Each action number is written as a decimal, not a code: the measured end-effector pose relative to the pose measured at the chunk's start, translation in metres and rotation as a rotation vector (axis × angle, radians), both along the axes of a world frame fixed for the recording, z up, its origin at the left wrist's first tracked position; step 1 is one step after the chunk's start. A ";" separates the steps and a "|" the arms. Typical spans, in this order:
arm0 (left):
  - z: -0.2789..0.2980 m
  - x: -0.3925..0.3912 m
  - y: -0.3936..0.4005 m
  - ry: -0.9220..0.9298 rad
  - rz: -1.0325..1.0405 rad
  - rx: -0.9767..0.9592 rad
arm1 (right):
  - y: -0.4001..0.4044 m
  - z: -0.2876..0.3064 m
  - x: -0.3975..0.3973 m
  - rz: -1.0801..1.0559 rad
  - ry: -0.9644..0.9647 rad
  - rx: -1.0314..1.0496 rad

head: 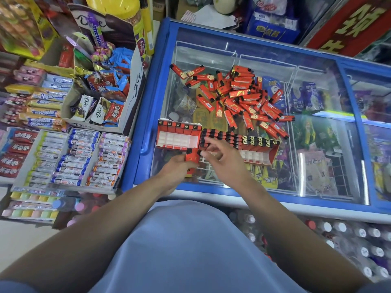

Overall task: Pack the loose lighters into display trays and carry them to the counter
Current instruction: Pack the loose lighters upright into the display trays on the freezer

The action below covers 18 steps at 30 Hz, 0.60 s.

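Lighters, red plastic ones, lay in a loose pile on the glass lid of the blue freezer. Near the front of the lid sat three red card trays, partly filled. The left hand gripped a few red lighters. The right hand had loose fingers, thumb and fingertip touching that bunch.

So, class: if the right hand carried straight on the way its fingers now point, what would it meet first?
The right hand points up and left, its fingers at the row of packed lighters between the two trays. It would likely meet that row first, then the left display tray. It may already be touching; depth is unclear.
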<state>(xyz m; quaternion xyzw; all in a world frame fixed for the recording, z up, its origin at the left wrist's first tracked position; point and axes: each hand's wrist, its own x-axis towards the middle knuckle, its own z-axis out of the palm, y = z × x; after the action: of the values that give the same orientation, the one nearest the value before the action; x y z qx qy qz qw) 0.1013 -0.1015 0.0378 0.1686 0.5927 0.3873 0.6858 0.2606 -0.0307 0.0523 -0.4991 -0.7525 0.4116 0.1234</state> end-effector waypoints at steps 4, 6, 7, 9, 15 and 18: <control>0.004 -0.003 -0.002 -0.032 -0.009 0.014 | 0.004 0.003 -0.010 0.101 0.020 -0.101; 0.003 -0.005 -0.003 -0.039 0.035 0.018 | 0.005 0.006 -0.013 0.078 0.036 -0.132; 0.003 -0.006 -0.003 -0.043 0.078 0.014 | 0.006 0.007 -0.013 0.055 0.040 -0.141; 0.000 -0.009 -0.001 -0.025 0.167 -0.004 | 0.008 0.008 -0.014 0.004 0.056 -0.170; -0.010 -0.018 0.002 0.030 0.227 -0.071 | 0.002 0.012 -0.019 -0.001 0.078 -0.153; -0.009 -0.021 0.003 0.024 0.217 -0.100 | 0.000 0.014 -0.028 0.051 0.085 -0.184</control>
<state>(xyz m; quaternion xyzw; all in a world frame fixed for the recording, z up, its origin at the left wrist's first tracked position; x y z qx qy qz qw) 0.0804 -0.0981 0.0284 0.0739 0.6342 0.4271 0.6403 0.2331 -0.0309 0.0663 -0.4710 -0.7181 0.5029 0.0980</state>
